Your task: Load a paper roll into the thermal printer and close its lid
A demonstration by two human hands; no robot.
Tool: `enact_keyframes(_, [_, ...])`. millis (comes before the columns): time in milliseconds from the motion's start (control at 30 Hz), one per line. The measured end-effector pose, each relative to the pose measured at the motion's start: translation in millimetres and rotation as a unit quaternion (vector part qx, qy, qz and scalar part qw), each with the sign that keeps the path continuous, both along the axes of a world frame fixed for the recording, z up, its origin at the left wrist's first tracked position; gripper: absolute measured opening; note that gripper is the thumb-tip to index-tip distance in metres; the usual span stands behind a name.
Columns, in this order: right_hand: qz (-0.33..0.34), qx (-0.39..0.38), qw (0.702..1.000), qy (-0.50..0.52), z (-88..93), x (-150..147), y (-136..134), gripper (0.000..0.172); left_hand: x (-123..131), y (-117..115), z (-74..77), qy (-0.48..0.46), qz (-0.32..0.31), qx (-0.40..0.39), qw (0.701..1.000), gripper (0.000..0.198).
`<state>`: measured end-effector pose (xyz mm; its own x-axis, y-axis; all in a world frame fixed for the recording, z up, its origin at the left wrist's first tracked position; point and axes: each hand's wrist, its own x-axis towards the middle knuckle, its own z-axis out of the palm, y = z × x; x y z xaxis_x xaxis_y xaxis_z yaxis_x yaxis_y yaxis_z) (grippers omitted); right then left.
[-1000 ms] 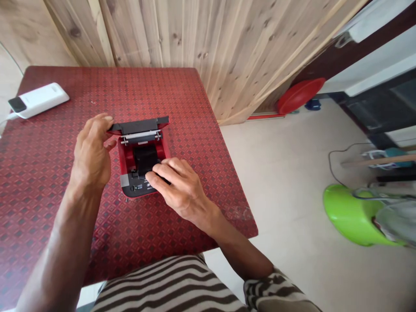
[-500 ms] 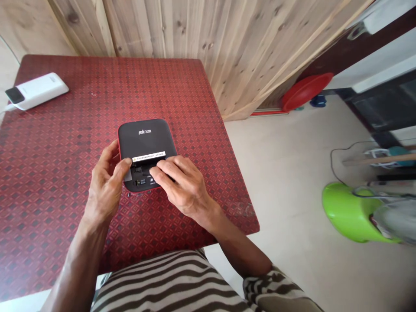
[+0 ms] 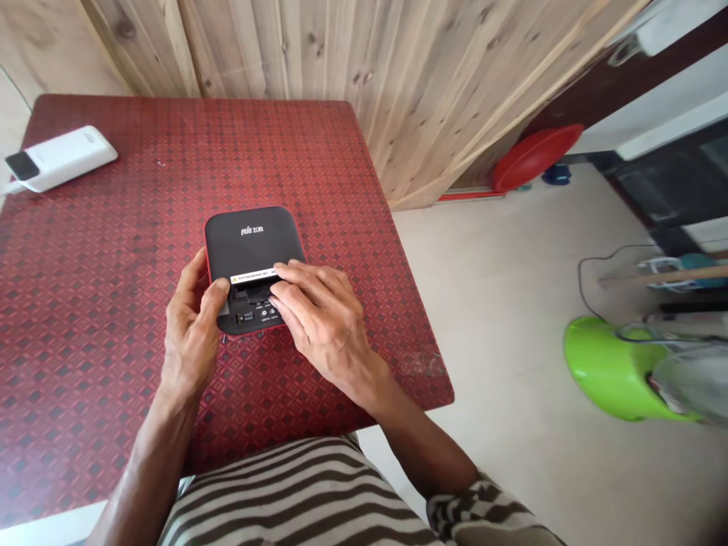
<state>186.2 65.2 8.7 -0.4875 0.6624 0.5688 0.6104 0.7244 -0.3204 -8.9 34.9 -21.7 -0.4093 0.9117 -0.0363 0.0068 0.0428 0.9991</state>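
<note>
A flat black device with a red rim [image 3: 255, 241], lettered FEIE in white, lies above the red patterned table. A white label strip [image 3: 250, 275] crosses it, and below the strip is an open recess with small buttons beside it. My left hand [image 3: 192, 326] grips the device's left side, thumb on top and fingers curled around the edge. My right hand [image 3: 321, 315] reaches over the right part, its bent fingertips at the recess and the label. What those fingertips pinch, if anything, is hidden.
The red table [image 3: 114, 303] carries a white power bank [image 3: 67, 161] with a cable at its back left. A wooden plank wall [image 3: 318, 53] stands behind. On the floor to the right are a green stool [image 3: 603, 368] and a red basin [image 3: 538, 158].
My right hand's fingers have shifted up toward the label, uncovering more buttons and covering the label's right end. My left hand still holds the device.
</note>
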Motion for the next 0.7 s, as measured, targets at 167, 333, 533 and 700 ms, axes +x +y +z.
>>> enact_keyframes(167, [0.014, -0.051, 0.997, 0.053, -4.8, 3, -3, 0.02, -2, -14, 1.2, -0.043, 0.003, -0.009, 0.999, 0.05])
enact_keyframes(333, [-0.039, -0.023, 0.984, 0.173, -11.2, 15, -7, 0.026, -5, -25, 8.1, -0.031, -0.007, -0.028, 0.999, 0.055])
enact_keyframes(533, [-0.102, -0.041, 0.974, 0.199, -19.2, 29, -6, 0.025, -3, -20, 16.9, -0.034, 0.006, -0.023, 0.999, 0.047])
enact_keyframes(700, [-0.107, -0.039, 0.974, 0.195, -25.2, 31, -2, 0.022, 3, -14, 22.1, -0.043, 0.011, -0.024, 0.999, 0.043])
